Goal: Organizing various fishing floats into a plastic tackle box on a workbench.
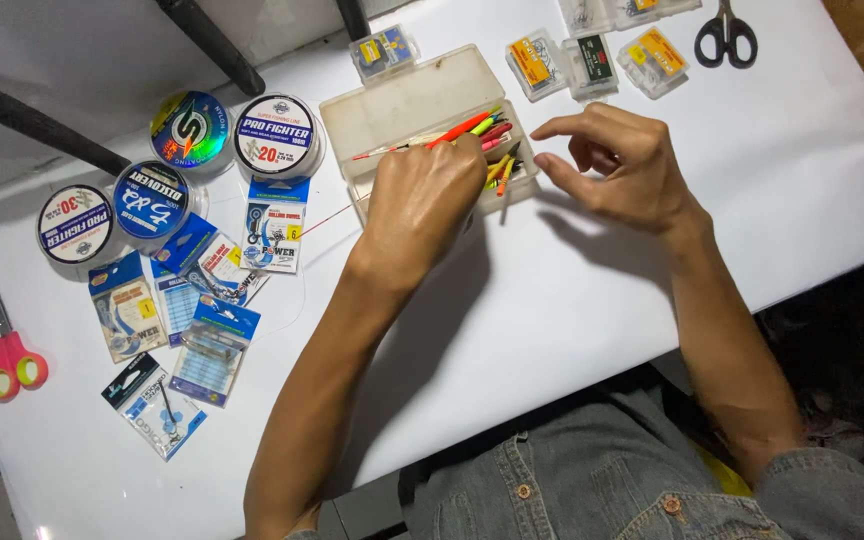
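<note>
Bright, hard light falls on the white table point(572, 330) from above, toward twelve o'clock, so shadows run toward six. The left hand point(422, 200) and its forearm throw a broad, soft-edged shadow down toward six o'clock; the right hand point(617, 165) casts a darker one just beneath it. Glare whitens the tabletop near eleven and two o'clock, and the holographic spool point(190, 130) glints. Corners at five and nine o'clock fall off dim. Focus is sharp at centre, slightly soft and stretched at the edges

Bare white table point(592, 300) near us open for our hands, spools point(274, 135) and packets point(212, 350) crowding the left, small boxes point(592, 62) and black scissors point(726, 35) blocking the far edge
</note>
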